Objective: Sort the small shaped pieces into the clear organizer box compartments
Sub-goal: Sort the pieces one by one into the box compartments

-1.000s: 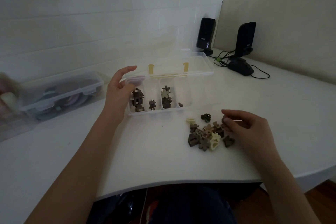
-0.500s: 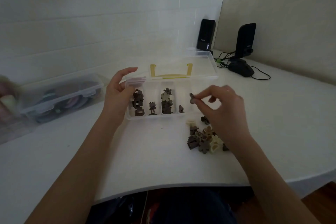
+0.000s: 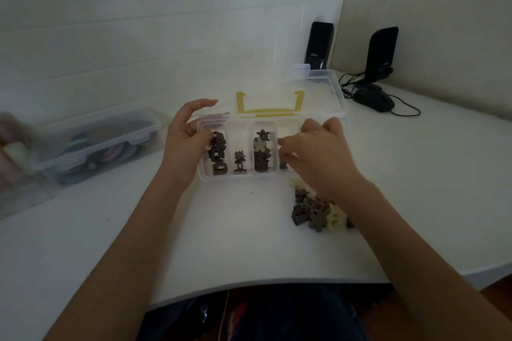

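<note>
The clear organizer box (image 3: 243,178) lies open on the white table, its lid (image 3: 318,97) folded back. My left hand (image 3: 185,144) grips the box's left end. The first compartment holds dark blocky pieces (image 3: 218,152), the second a single dark piece (image 3: 238,162), the third flower shapes (image 3: 261,152), the fourth one small piece (image 3: 283,165). My right hand (image 3: 321,155) hovers over the fourth compartment with fingertips drawn into a pinch; the small dark piece it carries is hidden by the fingers. A pile of loose brown and cream pieces (image 3: 313,213) lies just in front of the box, under my right wrist.
A second clear box (image 3: 94,144) with coloured items stands at the left. Two black speakers (image 3: 318,44) (image 3: 382,52), a black mouse (image 3: 374,97) and cables sit at the back right. The table's curved front edge (image 3: 249,285) is close to my body.
My right hand picked a small dark piece from the pile, lifted it and moved it left and forward over the box's fourth compartment. My left hand stayed on the box's left end.
</note>
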The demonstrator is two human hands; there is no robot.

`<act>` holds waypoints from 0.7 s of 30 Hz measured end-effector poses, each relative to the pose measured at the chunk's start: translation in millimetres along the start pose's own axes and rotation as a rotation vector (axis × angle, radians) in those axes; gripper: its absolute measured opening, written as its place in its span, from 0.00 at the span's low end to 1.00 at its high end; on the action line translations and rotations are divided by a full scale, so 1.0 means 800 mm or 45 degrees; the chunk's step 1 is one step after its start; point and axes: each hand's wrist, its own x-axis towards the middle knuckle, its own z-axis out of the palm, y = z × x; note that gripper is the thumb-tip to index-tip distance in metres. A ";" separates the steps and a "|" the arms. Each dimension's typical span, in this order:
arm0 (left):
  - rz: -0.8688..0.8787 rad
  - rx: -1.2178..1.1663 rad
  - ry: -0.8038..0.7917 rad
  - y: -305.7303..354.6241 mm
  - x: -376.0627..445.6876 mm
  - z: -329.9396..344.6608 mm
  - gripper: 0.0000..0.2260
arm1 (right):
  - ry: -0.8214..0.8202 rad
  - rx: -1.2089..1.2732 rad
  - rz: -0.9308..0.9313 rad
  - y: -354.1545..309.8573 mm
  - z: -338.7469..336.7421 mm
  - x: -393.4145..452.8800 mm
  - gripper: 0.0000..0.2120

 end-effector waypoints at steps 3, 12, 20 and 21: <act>-0.003 0.001 0.011 0.001 -0.001 0.001 0.26 | 0.232 0.516 0.127 0.017 -0.006 -0.034 0.08; -0.025 0.027 0.032 0.002 -0.001 0.002 0.24 | 0.287 1.219 0.669 0.068 0.003 -0.100 0.07; -0.043 0.043 0.185 -0.002 0.001 0.010 0.22 | 0.336 1.131 0.487 0.072 0.013 -0.106 0.09; -0.053 0.036 0.210 -0.002 0.001 0.011 0.21 | 0.379 1.048 0.433 0.073 0.014 -0.107 0.10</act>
